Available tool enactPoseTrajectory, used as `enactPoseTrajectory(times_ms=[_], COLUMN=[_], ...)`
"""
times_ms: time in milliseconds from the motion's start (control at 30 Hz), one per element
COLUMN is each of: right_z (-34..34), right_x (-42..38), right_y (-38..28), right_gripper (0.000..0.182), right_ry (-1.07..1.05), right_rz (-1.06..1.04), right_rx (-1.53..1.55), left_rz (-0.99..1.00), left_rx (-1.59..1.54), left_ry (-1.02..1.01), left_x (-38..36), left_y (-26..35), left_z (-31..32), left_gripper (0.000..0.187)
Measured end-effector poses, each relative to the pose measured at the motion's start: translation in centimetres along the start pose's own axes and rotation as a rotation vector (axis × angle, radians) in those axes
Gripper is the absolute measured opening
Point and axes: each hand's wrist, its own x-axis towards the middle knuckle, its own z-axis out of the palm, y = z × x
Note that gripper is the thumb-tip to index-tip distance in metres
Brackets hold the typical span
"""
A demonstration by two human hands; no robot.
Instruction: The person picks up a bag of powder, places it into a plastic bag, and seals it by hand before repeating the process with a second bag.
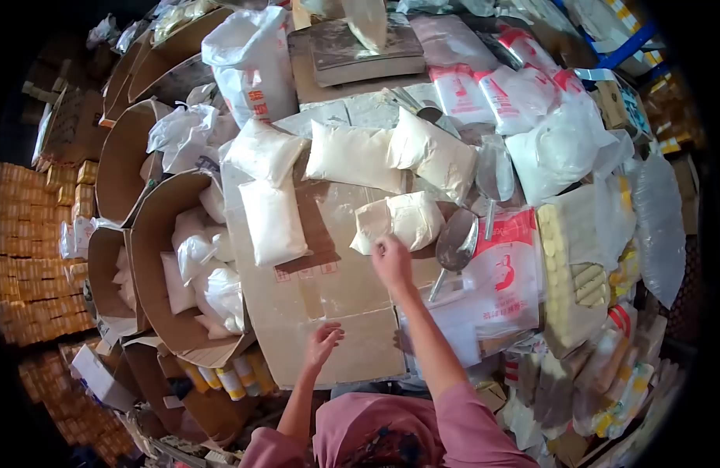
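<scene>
My right hand (pixel 392 261) is closed at the lower edge of a cream-coloured powder bag (pixel 399 221) on the cardboard-covered table (pixel 340 343); what its fingers grip is too small to make out. My left hand (pixel 324 343) hovers over the cardboard near the front edge, fingers apart and holding nothing. Another filled bag (pixel 273 222) lies upright to the left, and more filled bags (pixel 348 154) form a row behind. A metal scoop (pixel 457 240) rests right of the cream bag, and a clear scoop (pixel 494 168) lies farther back.
Cardboard boxes (pixel 153 257) with white bags stand at the left. A scale (pixel 366 54) is at the back. Red-printed plastic packaging (pixel 502 273) lies to the right, beside a pack of yellow items (pixel 559 273). A large white sack (pixel 251 66) stands at the back left.
</scene>
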Motion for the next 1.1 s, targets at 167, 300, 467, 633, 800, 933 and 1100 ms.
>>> enactPoseTrajectory(times_ms=[167, 300, 467, 633, 800, 933, 1100], right_z=[-6.8, -7.2, -5.4, -3.4, -2.2, 1.9, 8.8], right_x=[6.6, 9.5, 8.3, 5.2, -5.1, -17.3, -26.0], right_y=[8.8, 15.5, 11.3, 8.7, 0.3, -3.2, 3.9], right_gripper=[0.040, 0.021, 0.018, 0.020, 0.013, 0.016, 0.020], right_ry=[0.335, -0.083, 0.004, -0.029, -0.207, -0.351, -0.147], right_rz=[0.015, 0.246, 0.163, -0.030, -0.126, 0.119, 0.322], right_rx=[-0.166, 0.369, -0.138, -0.074, 0.282, 0.443, 0.378], left_rz=[-0.090, -0.294, -0.277, -0.249, -0.111, 0.092, 0.309], left_rx=[-0.015, -0.093, -0.025, 0.007, -0.231, -0.298, -0.267], left_ry=[0.069, 0.157, 0.208, 0.270, 0.262, 0.248, -0.041], left_x=[-5.9, -11.0, -16.8, -17.7, -13.3, -9.8, -3.8], left_y=[-8.5, -14.9, -21.4, -21.7, -20.6, -10.4, -8.3], left_z=[-4.7, -5.0, -3.4, -0.9, -0.5, 1.0, 3.9], left_gripper=[0.029, 0.027, 0.024, 0.024, 0.016, 0.032, 0.049])
